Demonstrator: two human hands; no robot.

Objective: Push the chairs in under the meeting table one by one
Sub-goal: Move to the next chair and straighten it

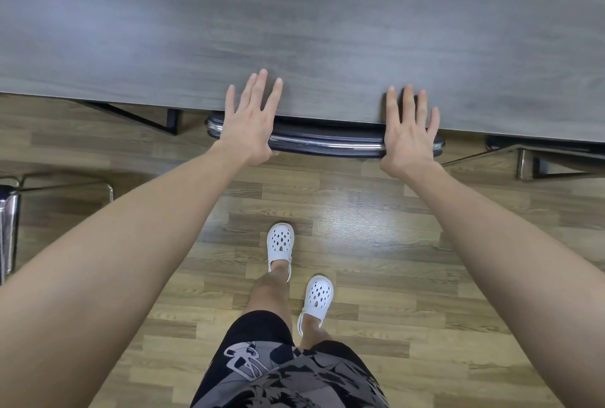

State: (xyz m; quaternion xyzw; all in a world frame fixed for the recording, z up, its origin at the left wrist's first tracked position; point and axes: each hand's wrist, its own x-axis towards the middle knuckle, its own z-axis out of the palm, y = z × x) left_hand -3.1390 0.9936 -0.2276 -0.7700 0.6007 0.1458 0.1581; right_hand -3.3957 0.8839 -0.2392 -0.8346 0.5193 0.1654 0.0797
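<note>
A grey wood-grain meeting table (294,31) fills the upper half of the view. Tucked under its near edge is a chair (327,140); only the top of its dark backrest with a chrome bar shows. My left hand (250,119) lies flat on the left end of the backrest, fingers spread and pointing over the table edge. My right hand (409,132) lies flat on the right end in the same way. Neither hand is curled around the bar. The chair's seat and legs are hidden under the table.
Another chair's chrome frame (13,211) stands out from the table at the far left. A third chair's frame (537,162) sits at the right, partly under the table. A black table leg (172,121) is left of the pushed chair. My feet in white clogs (280,242) stand on wood flooring.
</note>
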